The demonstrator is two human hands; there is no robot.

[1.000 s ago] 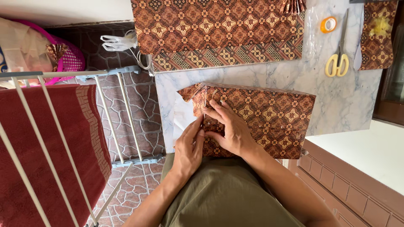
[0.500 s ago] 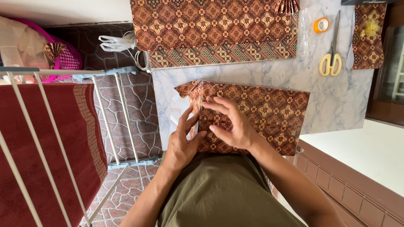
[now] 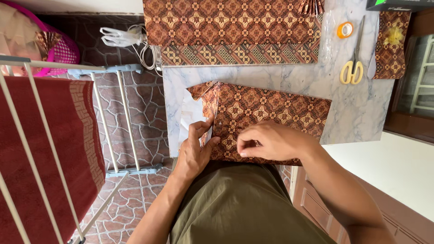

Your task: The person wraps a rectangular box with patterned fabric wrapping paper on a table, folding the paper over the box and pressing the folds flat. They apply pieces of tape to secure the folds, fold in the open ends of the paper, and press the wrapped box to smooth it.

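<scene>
One batik-wrapped box [image 3: 271, 113] at frame center on the marble table [image 3: 361, 108]; one yellow scissors [image 3: 352, 68], one tape roll [image 3: 345, 30] upper right. Left hand [image 3: 194, 151] pinches the wrap's end flap. Right hand [image 3: 271, 142], fingers curled together, rests on the box's near edge.

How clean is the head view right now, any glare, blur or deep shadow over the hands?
Head view: soft, even daylight; no glare on the marble table. Left hand, right hand and patterned wrapped box look sharp, casting only faint shadows. The window area at the right edge is brighter, partly washed out.
</scene>
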